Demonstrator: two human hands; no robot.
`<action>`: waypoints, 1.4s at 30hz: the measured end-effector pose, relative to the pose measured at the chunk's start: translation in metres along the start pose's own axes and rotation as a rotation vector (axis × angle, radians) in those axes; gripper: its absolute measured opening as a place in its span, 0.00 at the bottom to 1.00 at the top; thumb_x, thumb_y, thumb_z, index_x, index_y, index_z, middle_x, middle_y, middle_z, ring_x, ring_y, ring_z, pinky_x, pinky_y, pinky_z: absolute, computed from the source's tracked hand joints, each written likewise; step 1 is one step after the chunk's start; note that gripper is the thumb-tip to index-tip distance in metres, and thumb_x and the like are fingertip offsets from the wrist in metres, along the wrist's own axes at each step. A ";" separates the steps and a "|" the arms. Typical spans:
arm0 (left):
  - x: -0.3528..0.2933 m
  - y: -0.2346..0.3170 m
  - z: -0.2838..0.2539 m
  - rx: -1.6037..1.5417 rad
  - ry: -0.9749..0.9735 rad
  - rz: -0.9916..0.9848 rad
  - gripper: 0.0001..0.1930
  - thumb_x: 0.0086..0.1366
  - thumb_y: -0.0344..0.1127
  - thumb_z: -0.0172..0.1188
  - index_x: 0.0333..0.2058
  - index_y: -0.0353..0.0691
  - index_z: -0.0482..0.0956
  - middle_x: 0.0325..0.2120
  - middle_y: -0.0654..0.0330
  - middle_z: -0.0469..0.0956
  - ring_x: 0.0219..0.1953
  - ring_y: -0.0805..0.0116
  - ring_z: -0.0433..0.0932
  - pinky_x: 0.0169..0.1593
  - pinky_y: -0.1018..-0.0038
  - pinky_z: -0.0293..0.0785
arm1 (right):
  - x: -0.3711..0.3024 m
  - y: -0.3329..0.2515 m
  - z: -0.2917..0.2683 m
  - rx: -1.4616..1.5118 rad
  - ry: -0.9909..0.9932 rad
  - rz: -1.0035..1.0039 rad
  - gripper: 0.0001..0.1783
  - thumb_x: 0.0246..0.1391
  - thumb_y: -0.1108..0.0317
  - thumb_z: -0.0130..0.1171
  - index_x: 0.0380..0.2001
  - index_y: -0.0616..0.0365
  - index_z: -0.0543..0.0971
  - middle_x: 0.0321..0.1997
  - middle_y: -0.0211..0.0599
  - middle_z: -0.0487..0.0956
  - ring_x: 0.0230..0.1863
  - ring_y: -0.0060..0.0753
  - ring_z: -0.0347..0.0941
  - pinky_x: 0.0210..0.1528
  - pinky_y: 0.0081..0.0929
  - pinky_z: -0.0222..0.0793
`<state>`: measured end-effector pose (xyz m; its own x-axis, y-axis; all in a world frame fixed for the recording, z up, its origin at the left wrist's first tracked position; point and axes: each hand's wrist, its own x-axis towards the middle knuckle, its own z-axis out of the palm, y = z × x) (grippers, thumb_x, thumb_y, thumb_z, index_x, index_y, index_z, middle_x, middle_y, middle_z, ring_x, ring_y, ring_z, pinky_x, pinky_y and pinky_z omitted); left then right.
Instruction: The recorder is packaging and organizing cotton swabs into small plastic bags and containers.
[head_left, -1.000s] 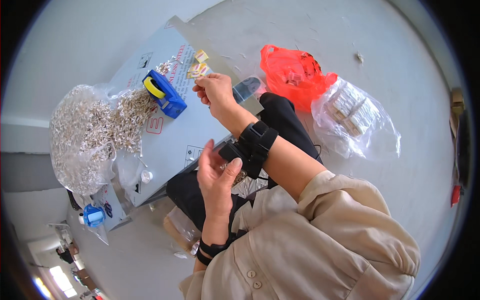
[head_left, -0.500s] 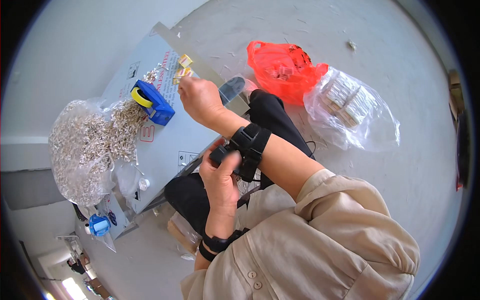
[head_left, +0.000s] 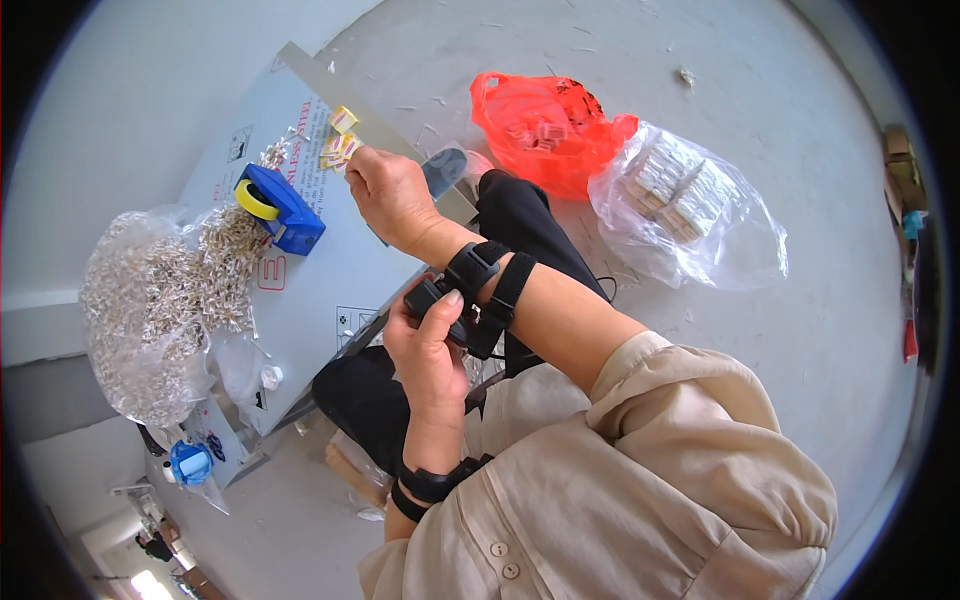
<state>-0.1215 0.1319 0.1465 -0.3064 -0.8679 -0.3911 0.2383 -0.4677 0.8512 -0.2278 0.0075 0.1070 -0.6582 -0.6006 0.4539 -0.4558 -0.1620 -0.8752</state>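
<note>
My left hand [head_left: 428, 350] is closed around a small black device [head_left: 435, 308] strapped to my right wrist, its thumb pressed on the casing. My right hand [head_left: 393, 203] is held in a loose fist above the table's edge, with nothing seen in its fingers. A black strap [head_left: 512, 290] circles the right forearm beside the device. Near the right knuckles lie several small yellow-and-white boxes [head_left: 338, 150]. A blue tape dispenser [head_left: 290, 222] with a yellow roll stands on the table left of the right hand.
A clear bag [head_left: 140, 310] spills a heap of thin white-tipped sticks, apparently cotton swabs [head_left: 228, 260], across the sheet-covered table [head_left: 335, 255]. On the floor at the right sit a red plastic bag [head_left: 545, 165] and a clear bag of white packs [head_left: 690, 205]. A blue-wrapped item [head_left: 190, 463] stands at the table's near-left corner.
The view has shifted slightly, so the table and bags appear further left. My left thumb has moved onto the black device, and the straps on the right forearm now sit further apart.
</note>
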 end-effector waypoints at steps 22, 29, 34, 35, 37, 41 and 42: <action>-0.009 0.015 0.018 1.197 -0.402 0.919 0.16 0.41 0.29 0.68 0.31 0.37 0.74 0.24 0.60 0.67 0.29 0.62 0.67 0.33 0.67 0.66 | 0.027 0.021 -0.017 0.071 0.076 0.292 0.05 0.46 0.74 0.55 0.23 0.65 0.77 0.17 0.40 0.77 0.19 0.29 0.74 0.25 0.27 0.68; -0.016 0.014 0.015 1.178 -0.505 0.919 0.18 0.43 0.30 0.68 0.34 0.36 0.74 0.27 0.60 0.70 0.29 0.66 0.67 0.32 0.71 0.67 | 0.030 0.032 -0.025 0.275 0.052 0.420 0.05 0.48 0.74 0.56 0.24 0.66 0.78 0.17 0.35 0.77 0.18 0.21 0.71 0.22 0.20 0.66; -0.001 0.003 -0.004 0.392 -0.157 0.291 0.19 0.55 0.31 0.65 0.44 0.33 0.70 0.36 0.63 0.72 0.36 0.75 0.71 0.40 0.77 0.69 | 0.039 0.017 -0.034 0.517 0.164 0.598 0.06 0.49 0.75 0.56 0.24 0.67 0.78 0.18 0.35 0.77 0.18 0.18 0.70 0.20 0.16 0.65; 0.005 0.004 -0.004 0.120 -0.147 0.037 0.20 0.56 0.30 0.65 0.45 0.32 0.70 0.37 0.62 0.73 0.37 0.75 0.72 0.43 0.78 0.70 | 0.039 0.015 -0.033 0.518 0.157 0.596 0.06 0.49 0.75 0.56 0.24 0.67 0.78 0.18 0.35 0.77 0.18 0.18 0.70 0.20 0.16 0.65; 0.014 0.000 -0.005 -0.012 -0.243 -0.101 0.20 0.56 0.27 0.65 0.47 0.31 0.69 0.39 0.60 0.74 0.39 0.75 0.73 0.45 0.79 0.70 | 0.037 0.011 -0.030 0.422 0.112 0.463 0.05 0.49 0.75 0.56 0.25 0.66 0.78 0.18 0.35 0.77 0.19 0.18 0.70 0.21 0.19 0.66; 0.012 -0.009 0.011 -0.098 -0.230 -0.129 0.18 0.54 0.24 0.65 0.44 0.32 0.72 0.37 0.61 0.74 0.36 0.75 0.73 0.44 0.79 0.70 | 0.034 0.016 -0.027 0.098 0.114 0.155 0.03 0.49 0.75 0.56 0.25 0.64 0.77 0.20 0.37 0.77 0.19 0.27 0.73 0.22 0.25 0.67; 0.012 -0.010 0.009 -0.071 -0.235 -0.098 0.17 0.54 0.24 0.65 0.43 0.32 0.73 0.36 0.61 0.75 0.36 0.75 0.73 0.43 0.79 0.70 | 0.034 0.013 -0.028 -0.016 0.122 0.001 0.02 0.49 0.75 0.56 0.25 0.63 0.76 0.21 0.39 0.77 0.21 0.34 0.74 0.23 0.28 0.68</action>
<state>-0.1361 0.1274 0.1361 -0.5347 -0.7589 -0.3717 0.2588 -0.5657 0.7829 -0.2736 0.0069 0.1156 -0.7264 -0.5004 0.4711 -0.4641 -0.1486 -0.8733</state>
